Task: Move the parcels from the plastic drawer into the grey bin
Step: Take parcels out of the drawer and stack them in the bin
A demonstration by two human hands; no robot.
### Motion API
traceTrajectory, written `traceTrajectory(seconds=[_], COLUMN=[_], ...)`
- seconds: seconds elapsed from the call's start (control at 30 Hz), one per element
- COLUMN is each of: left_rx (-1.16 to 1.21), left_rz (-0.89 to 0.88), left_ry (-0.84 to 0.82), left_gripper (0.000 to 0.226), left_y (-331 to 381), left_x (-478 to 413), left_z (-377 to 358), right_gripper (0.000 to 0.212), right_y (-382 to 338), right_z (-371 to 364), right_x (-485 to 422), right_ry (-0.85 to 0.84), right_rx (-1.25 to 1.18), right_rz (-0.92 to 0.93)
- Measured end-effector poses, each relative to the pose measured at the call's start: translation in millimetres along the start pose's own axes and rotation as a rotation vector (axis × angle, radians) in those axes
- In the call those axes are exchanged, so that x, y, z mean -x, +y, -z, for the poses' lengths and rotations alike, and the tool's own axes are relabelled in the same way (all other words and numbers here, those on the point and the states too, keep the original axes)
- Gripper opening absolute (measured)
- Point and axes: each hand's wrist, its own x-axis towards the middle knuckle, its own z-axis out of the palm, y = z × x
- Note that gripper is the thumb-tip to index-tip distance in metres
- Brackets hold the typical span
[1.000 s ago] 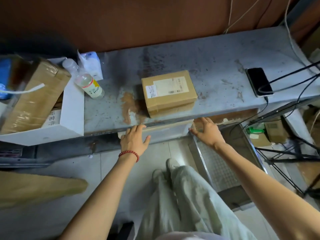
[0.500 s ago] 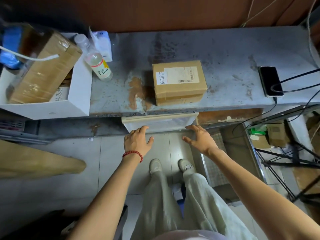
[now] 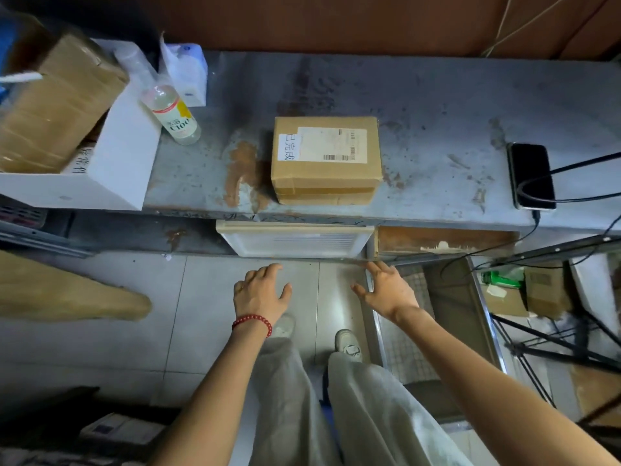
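The cardboard parcel (image 3: pixel 326 169) on the worktop (image 3: pixel 437 105) is carrying a white sticker (image 3: pixel 288 148) reading "已完成"; its shipping label (image 3: pixel 332 142) is showing only unreadable print. The bottle (image 3: pixel 173 112) is displaying "C100". Characters on the white box (image 3: pixel 124 156) are showing only partly.

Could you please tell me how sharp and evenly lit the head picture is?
Head view: the parcel on the table is sharp at centre; the taped box and bottle at upper left are smeared; the lower-left corner sits in deep shadow.
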Motion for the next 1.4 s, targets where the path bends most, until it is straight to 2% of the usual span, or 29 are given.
traceTrajectory(seconds=[0.2, 0.57, 0.77, 0.93, 1.1, 1.4], left_rx=[-0.048, -0.242, -0.196, -0.153, -0.119, -0.166], left_rz=[-0.017, -0.028, 0.029, -0.014, -0.061, -0.051], left_ry=[-0.024, -0.007, 0.014, 0.048, 0.02, 0.026], left_gripper=[0.048, 0.059, 0.061, 0.06, 0.061, 0.063], left_y=[-13, -126, -165, -164, -146, -141], left_x=[-43, -203, -252, -275, -293, -288], left_z=[-77, -242, -302, -330, -346, -350], right_gripper=[0.06, 0.064, 0.064, 0.069, 0.075, 0.081], right_y=[22, 92, 125, 126, 118, 123], right_z=[-63, -227, -276, -291, -304, -311], right_x=[-55, -236, -296, -329, -349, -344], right_ry=[-0.056, 0.027, 0.048, 0.061, -0.002, -0.052], right_rx=[0.165, 0.186, 0.212, 0.218, 0.254, 0.221], right_rz=[0.042, 0.049, 0.047, 0.091, 0.089, 0.079])
